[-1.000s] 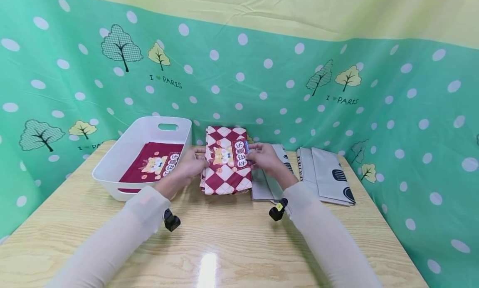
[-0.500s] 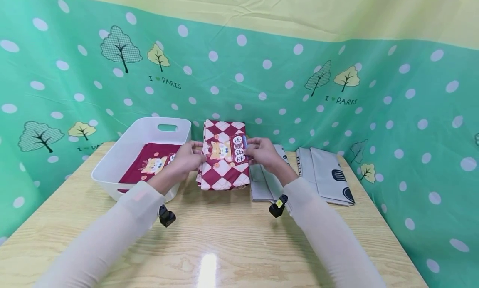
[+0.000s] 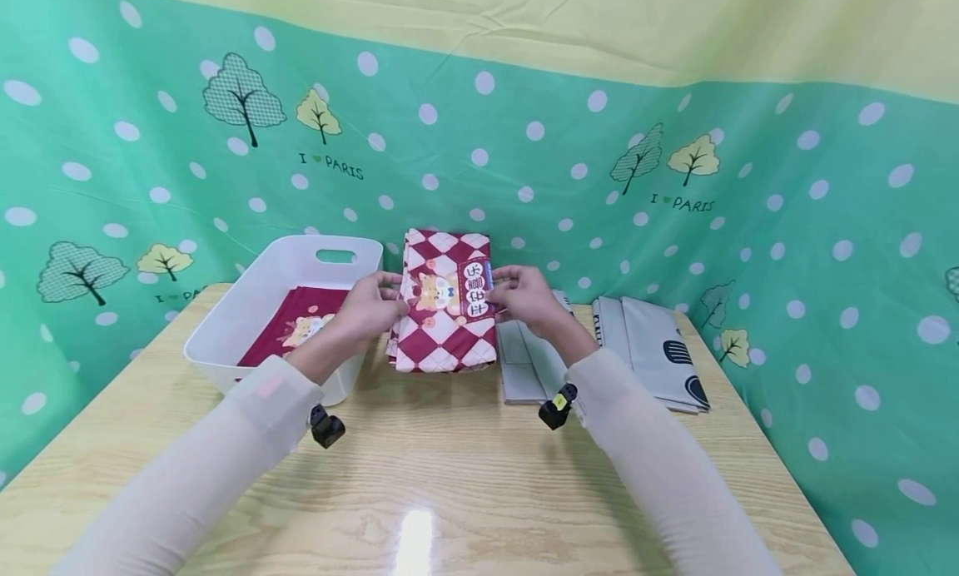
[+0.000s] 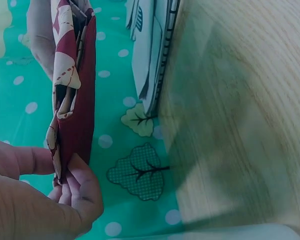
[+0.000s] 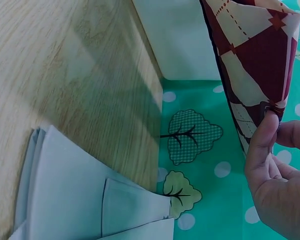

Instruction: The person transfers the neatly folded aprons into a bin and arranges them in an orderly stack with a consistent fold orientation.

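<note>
A folded red-and-white checkered cloth [image 3: 442, 339], printed with a cartoon animal and a label-like panel, is held up above the table between both hands. My left hand [image 3: 367, 311] pinches its left edge, thumb on the near face. On the opposite edge, my right hand [image 3: 529, 301] pinches it between thumb and fingers. From the side, the left wrist view shows several folded layers [image 4: 70, 100] with a plain burgundy face on one side. Just left of my left hand stands a white plastic bin [image 3: 217, 326], in which a folded burgundy cloth [image 3: 273, 330] with a similar animal print lies.
Two folded grey cloths lie on the wooden table [image 3: 479, 468] to the right: one grey cloth [image 3: 520, 368] partly under my right hand, another grey cloth [image 3: 648, 343] with dark prints farther right. A green dotted curtain [image 3: 449, 176] hangs behind and along the sides.
Both hands have raised the checkered cloth and shifted it slightly left. My left hand now overlaps more of the bin's right side. The grey cloths have stayed put.
</note>
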{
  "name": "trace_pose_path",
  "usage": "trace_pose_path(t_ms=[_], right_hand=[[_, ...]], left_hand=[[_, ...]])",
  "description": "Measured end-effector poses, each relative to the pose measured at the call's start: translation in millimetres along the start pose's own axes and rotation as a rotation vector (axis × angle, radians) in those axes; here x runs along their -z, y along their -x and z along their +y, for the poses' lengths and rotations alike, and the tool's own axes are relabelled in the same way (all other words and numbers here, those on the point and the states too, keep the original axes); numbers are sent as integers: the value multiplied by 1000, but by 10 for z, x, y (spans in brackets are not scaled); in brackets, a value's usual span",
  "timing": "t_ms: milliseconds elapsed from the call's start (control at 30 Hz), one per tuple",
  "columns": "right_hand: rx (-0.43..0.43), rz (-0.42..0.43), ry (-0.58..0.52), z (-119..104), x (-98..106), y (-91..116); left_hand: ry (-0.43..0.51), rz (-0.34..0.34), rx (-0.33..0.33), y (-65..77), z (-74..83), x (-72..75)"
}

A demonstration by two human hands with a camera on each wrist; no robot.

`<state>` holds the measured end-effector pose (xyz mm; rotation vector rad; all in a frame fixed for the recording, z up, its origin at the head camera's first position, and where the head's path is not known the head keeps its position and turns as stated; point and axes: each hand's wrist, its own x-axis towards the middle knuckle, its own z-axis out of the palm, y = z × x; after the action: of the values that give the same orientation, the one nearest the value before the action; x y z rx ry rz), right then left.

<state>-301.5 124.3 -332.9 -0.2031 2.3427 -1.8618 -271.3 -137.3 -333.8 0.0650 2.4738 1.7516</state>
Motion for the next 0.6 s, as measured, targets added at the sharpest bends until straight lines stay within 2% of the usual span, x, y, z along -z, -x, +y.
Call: trace_pose_path(t_ms=[200,600], right_hand=[[10,-2,10,-46,-9,-10],[28,-15,-22,-96,-112,-29]], left_hand=[[-19,10,-18,31,52,41],[-52,14,0,93,92,176]])
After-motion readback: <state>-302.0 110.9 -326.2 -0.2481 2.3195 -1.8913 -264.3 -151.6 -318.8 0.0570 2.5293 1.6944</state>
